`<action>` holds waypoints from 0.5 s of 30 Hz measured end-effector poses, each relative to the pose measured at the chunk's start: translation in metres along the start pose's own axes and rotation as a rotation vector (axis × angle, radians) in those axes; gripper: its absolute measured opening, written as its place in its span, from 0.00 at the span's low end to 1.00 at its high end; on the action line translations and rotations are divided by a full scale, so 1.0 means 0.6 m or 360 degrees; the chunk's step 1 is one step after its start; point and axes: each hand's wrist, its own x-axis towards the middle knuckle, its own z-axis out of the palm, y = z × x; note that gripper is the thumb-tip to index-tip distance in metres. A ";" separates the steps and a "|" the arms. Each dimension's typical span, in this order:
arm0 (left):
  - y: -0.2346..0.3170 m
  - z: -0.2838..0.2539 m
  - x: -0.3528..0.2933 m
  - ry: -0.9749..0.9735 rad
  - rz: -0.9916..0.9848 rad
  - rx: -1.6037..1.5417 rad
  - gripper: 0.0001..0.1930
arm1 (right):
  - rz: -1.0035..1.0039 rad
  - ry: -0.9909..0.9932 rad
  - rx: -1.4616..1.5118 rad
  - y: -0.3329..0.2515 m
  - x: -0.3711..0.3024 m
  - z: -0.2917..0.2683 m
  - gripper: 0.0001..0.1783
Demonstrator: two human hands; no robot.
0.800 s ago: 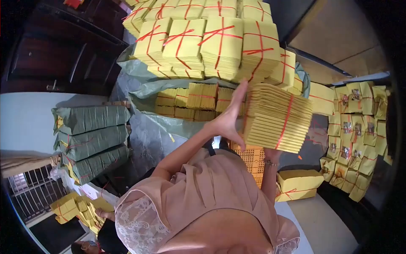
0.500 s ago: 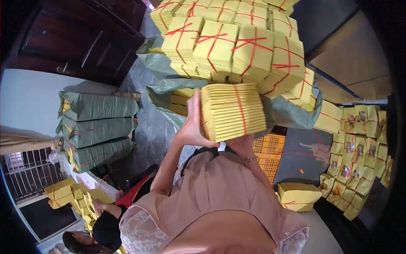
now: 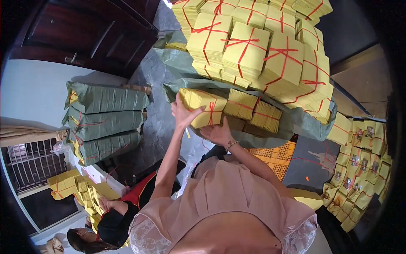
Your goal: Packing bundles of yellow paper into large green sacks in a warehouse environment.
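A bundle of yellow paper (image 3: 198, 100), tied with a red ribbon and bow, is held at the left end of an open green woven sack (image 3: 270, 142). My left hand (image 3: 185, 115) grips its left and near side, thumb on the near face. My right hand (image 3: 216, 133) supports the near lower edge, its thumb raised and its fingertips partly hidden beneath. Inside the sack, to the right, stand an upright bundle (image 3: 240, 103) and another tied bundle (image 3: 267, 115). Behind the opening rises a large pile of yellow bundles (image 3: 246, 44) with red ties.
Stacked green sacks (image 3: 112, 122) stand at the left by the wall. At lower left, another person (image 3: 112, 220) sits beside yellow paper stacks (image 3: 69, 186). An orange plastic crate (image 3: 270, 158) lies right of me. Rows of yellow packets (image 3: 359, 165) line the far right. A dark door (image 3: 89, 34) is upper left.
The bundle has gone left and down from in front of the pile to the sack's left end, and turned so its bow shows. My view has shifted, uncovering the sack's inside.
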 end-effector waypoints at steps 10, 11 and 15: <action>0.001 0.093 0.066 0.0115 0.0133 0.0506 0.64 | -0.1225 0.1090 -0.4091 -0.028 -0.034 -0.039 0.27; -0.003 0.102 0.064 0.0125 0.0180 0.0525 0.64 | -0.1121 0.1192 -0.4410 -0.027 -0.037 -0.040 0.22; -0.034 0.141 0.081 0.0142 0.0276 0.0549 0.64 | -0.0348 0.0870 -0.4254 -0.036 -0.035 -0.050 0.14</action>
